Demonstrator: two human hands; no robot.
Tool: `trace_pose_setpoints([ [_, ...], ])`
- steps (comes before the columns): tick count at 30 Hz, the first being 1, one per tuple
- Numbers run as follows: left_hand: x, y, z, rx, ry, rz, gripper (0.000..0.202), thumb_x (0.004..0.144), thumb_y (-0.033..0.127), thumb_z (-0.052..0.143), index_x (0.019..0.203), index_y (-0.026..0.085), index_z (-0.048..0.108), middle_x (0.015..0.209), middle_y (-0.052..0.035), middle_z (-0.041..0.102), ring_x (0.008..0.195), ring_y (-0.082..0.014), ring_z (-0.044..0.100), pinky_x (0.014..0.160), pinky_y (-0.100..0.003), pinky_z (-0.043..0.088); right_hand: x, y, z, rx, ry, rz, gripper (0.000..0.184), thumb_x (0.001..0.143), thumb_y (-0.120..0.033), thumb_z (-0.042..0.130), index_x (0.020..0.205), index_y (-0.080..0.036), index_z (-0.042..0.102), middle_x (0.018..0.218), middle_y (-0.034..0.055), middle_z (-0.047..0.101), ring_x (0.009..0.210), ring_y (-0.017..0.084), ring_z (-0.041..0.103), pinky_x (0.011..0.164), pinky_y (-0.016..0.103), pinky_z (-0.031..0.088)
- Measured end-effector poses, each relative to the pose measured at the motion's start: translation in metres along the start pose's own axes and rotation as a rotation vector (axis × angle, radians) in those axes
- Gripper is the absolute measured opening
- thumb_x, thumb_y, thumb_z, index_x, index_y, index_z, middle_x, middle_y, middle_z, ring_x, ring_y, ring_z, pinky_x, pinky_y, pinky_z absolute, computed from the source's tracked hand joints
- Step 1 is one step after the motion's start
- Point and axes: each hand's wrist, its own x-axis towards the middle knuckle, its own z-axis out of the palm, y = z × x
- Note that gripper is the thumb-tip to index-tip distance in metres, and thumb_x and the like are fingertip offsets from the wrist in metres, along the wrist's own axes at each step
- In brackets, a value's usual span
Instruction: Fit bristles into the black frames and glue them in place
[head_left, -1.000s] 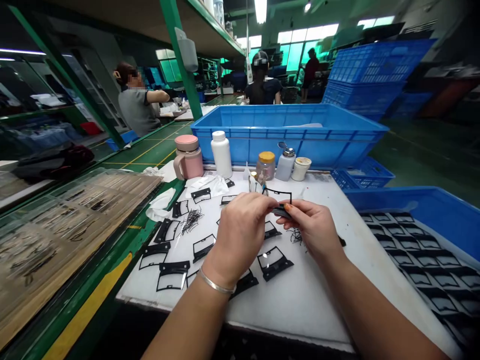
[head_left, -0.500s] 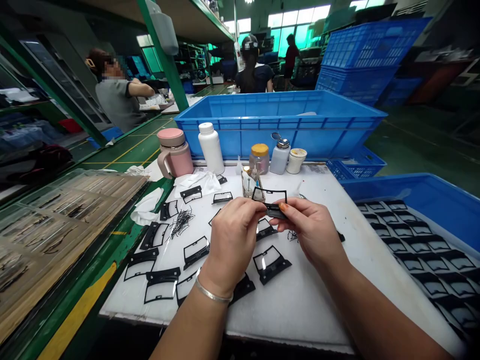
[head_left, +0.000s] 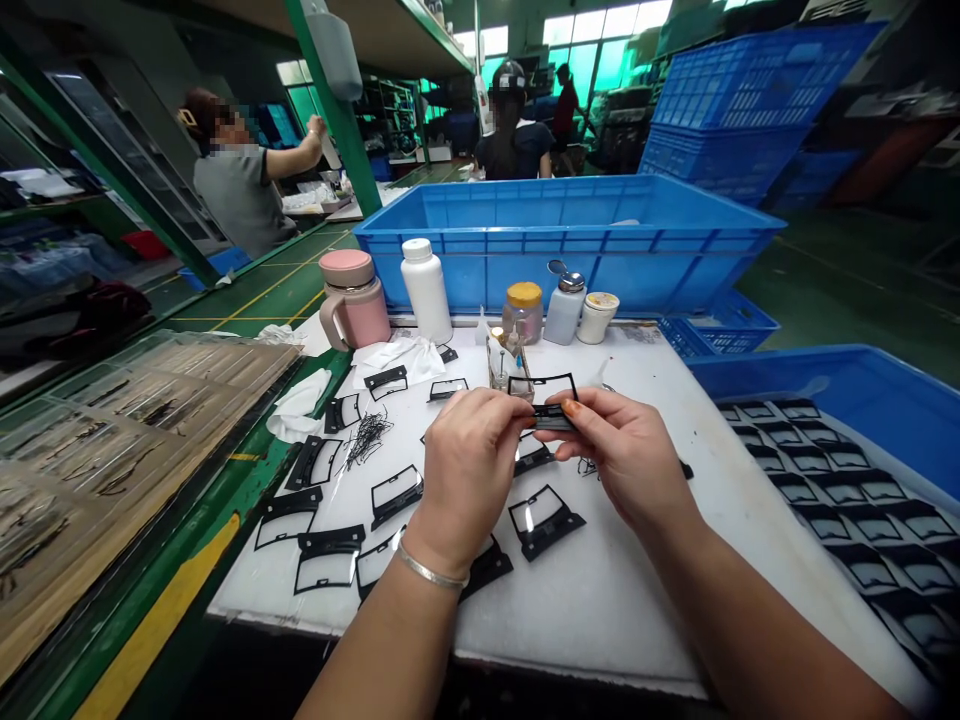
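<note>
Nearest the viewer, both forearms enter from the bottom edge, which cuts them off. A thin metal bracelet (head_left: 431, 572) circles the left wrist. The left hand (head_left: 469, 465) is curled, thumb and fingertips pinched on the left end of a small black frame (head_left: 553, 417). The right hand (head_left: 622, 450) pinches the opposite end between thumb and forefinger, its other fingers folded beneath. The frame is held just above the white mat (head_left: 600, 610), near its middle. It has a thick matte bar with a thin rectangular outline rising from it, and the fingers hide how its ends are shaped.

Bare mat lies open in front of and to the right of the hands. To the left, loose frames (head_left: 544, 520) of the same kind lie scattered flat, some partly under the left arm. A tangle of fine dark wires (head_left: 365, 437) rests among them, with crumpled white cloths (head_left: 300, 405) at the mat's green-edged border. Clear moulded trays (head_left: 112, 440) fill the left side, their contents hard to make out. A blue tray (head_left: 862, 400) at the right holds rows of frames and runs out of view.

Along the mat's far edge stand a pink mug (head_left: 352, 297), a white bottle (head_left: 426, 290), a yellow-lidded jar (head_left: 523, 310), a pump dispenser (head_left: 562, 305) and a small white pot (head_left: 598, 317). A large blue crate (head_left: 570, 250) closes off the bench just behind them. Beyond, stacked blue crates (head_left: 742, 110) rise at the right. A person in grey (head_left: 240, 195) sits at the left, and another in a dark top (head_left: 514, 140) is seen from behind.
</note>
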Motion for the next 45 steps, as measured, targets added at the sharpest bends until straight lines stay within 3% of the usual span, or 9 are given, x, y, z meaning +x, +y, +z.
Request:
trace_pose_setpoints([
  [11, 0.001, -0.001, 0.002, 0.036, 0.01, -0.008, 0.006, 0.086, 0.017, 0.061, 0.085, 0.021, 0.066, 0.085, -0.0015, 0.069, 0.081, -0.0181, 0.057, 0.075, -0.034, 0.045, -0.003, -0.003, 0.003, -0.083, -0.005, -0.07, 0.025, 0.084, -0.038, 0.067, 0.094, -0.016, 0.07, 0.093, 0.0071, 0.072, 0.074, 0.018, 0.071, 0.059, 0.022, 0.059],
  [19, 0.002, 0.0, 0.0, 0.025, 0.004, -0.044, 0.006, 0.086, 0.017, 0.06, 0.083, 0.02, 0.064, 0.082, -0.001, 0.068, 0.077, -0.0167, 0.056, 0.075, -0.033, 0.045, -0.005, -0.004, 0.006, -0.154, 0.018, -0.09, 0.024, 0.084, -0.038, 0.068, 0.092, -0.015, 0.069, 0.084, 0.0056, 0.071, 0.071, 0.018, 0.07, 0.06, 0.024, 0.058],
  [27, 0.002, 0.001, 0.0, 0.01, 0.012, 0.001, 0.008, 0.085, 0.013, 0.06, 0.083, 0.02, 0.064, 0.082, -0.0009, 0.068, 0.08, -0.0171, 0.056, 0.076, -0.034, 0.045, -0.006, -0.005, 0.011, -0.129, 0.032, -0.084, 0.021, 0.074, -0.029, 0.076, 0.086, -0.015, 0.067, 0.075, 0.0031, 0.07, 0.064, 0.016, 0.069, 0.059, 0.025, 0.058],
  [38, 0.001, 0.003, 0.0, 0.06, 0.003, 0.033, 0.009, 0.086, 0.016, 0.059, 0.084, 0.021, 0.066, 0.085, -0.0018, 0.068, 0.084, -0.0189, 0.054, 0.078, -0.035, 0.046, -0.007, -0.003, 0.01, -0.145, 0.066, -0.14, 0.013, 0.074, -0.021, 0.075, 0.083, -0.016, 0.067, 0.076, 0.0, 0.068, 0.065, 0.013, 0.068, 0.063, 0.022, 0.058],
  [41, 0.001, 0.003, 0.002, -0.037, 0.033, -0.036, 0.008, 0.084, 0.016, 0.063, 0.088, 0.022, 0.066, 0.089, -0.002, 0.066, 0.088, -0.0185, 0.054, 0.08, -0.034, 0.048, -0.007, -0.004, 0.009, -0.132, 0.079, -0.144, 0.012, 0.075, -0.02, 0.074, 0.083, -0.015, 0.066, 0.075, 0.0001, 0.068, 0.065, 0.013, 0.067, 0.063, 0.022, 0.058],
  [45, 0.004, -0.001, 0.005, -0.356, 0.042, -0.269, 0.02, 0.078, 0.013, 0.067, 0.096, 0.021, 0.062, 0.097, -0.0029, 0.061, 0.091, -0.016, 0.056, 0.07, -0.025, 0.054, -0.005, -0.005, 0.007, -0.088, 0.091, -0.125, 0.012, 0.075, -0.02, 0.074, 0.083, -0.015, 0.066, 0.076, 0.0001, 0.068, 0.064, 0.012, 0.067, 0.059, 0.019, 0.057],
])
